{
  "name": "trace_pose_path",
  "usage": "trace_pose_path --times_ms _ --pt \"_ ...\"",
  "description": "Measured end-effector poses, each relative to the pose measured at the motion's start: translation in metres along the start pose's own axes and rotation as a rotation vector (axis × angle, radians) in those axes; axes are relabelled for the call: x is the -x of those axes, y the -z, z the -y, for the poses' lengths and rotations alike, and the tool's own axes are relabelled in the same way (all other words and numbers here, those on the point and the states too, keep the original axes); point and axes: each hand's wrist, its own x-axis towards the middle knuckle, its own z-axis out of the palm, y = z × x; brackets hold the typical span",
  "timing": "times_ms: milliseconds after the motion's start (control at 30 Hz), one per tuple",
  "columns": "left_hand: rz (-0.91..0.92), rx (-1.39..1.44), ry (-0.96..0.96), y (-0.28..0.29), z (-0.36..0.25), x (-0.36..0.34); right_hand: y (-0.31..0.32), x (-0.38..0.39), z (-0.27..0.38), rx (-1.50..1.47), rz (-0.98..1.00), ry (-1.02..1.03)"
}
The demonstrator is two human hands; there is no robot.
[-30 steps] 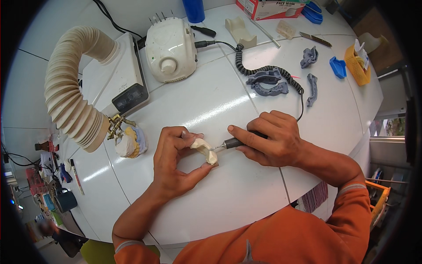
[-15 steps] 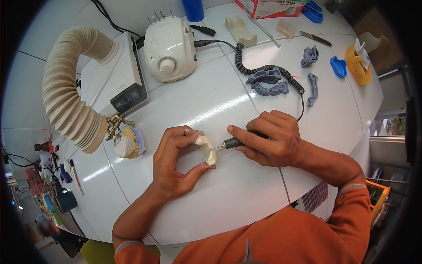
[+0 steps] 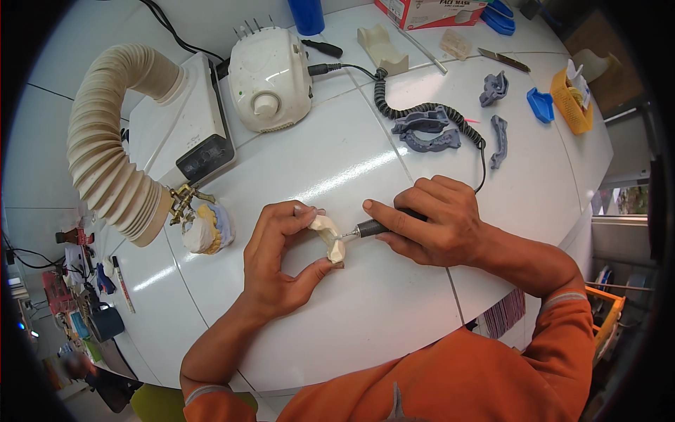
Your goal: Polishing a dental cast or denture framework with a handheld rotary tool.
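Between thumb and fingers, my left hand [image 3: 276,260] grips a curved, cream-coloured dental model [image 3: 328,238] just above the table. My right hand [image 3: 439,221] is closed around a dark rotary handpiece [image 3: 376,228], its index finger stretched along the top. The thin metal bur at the handpiece's end meets the inner or outer face of the model near its lower half; whether it presses in cannot be made out. A coiled black cord [image 3: 422,111] runs from the handpiece to a white control unit [image 3: 270,81] with a round knob.
A ribbed suction hose [image 3: 105,141] arches at the left above a plaster model on a brass articulator [image 3: 204,221]. Grey dental pieces [image 3: 429,130] lie beyond my right hand. Farther back are a knife [image 3: 503,60], a blue tray [image 3: 541,105] and a yellow basket [image 3: 573,102].
The dental model has tilted very slightly in my left hand. Otherwise both hands and the handpiece hold nearly the same place.
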Motion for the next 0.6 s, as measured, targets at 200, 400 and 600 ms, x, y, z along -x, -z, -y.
trace_pose_path --times_ms 200,400,600 --pt "0.014 -0.012 0.002 -0.0008 -0.0013 -0.0005 -0.0018 0.0015 -0.0003 0.002 -0.004 0.007" --pt "0.020 -0.004 -0.012 -0.0006 -0.0008 0.0009 -0.0005 0.0010 -0.0001 -0.001 0.009 0.010" --pt "0.027 -0.002 -0.014 -0.0011 0.0029 0.0037 -0.0006 0.0008 -0.0010 -0.021 0.000 0.016"
